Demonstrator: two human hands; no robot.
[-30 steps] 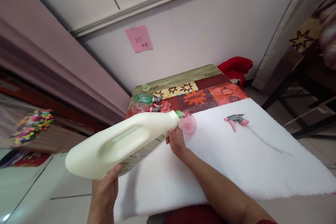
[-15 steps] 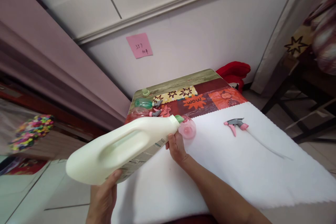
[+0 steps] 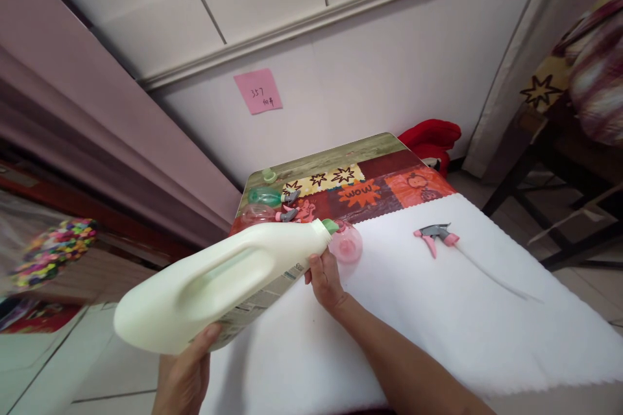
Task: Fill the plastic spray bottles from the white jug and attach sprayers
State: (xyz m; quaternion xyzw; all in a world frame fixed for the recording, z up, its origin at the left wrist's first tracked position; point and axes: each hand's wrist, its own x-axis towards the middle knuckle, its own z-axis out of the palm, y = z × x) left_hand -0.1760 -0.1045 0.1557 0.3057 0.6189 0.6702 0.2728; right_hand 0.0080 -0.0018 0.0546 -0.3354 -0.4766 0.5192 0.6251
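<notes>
A large cream detergent bottle with a green spout is tilted over the table, its spout end to the right. My left hand grips it from below near its base, thumb against the label side. Close to the neck, my right hand is closed on the bottle's underside. The spout meets the mouth of a clear pink spray bottle standing on the white cloth; whether liquid flows I cannot tell. Right of it lies a pink and grey spray trigger head with its thin tube.
A green spray bottle and another pink one lie at the table's far left, near a small green cap. White cloth covers the front. A dark stool stands at right.
The detergent bottle and both hands have shifted slightly left and down in view. My grip on the bottle is the same, and the spout stays at the pink spray bottle.
</notes>
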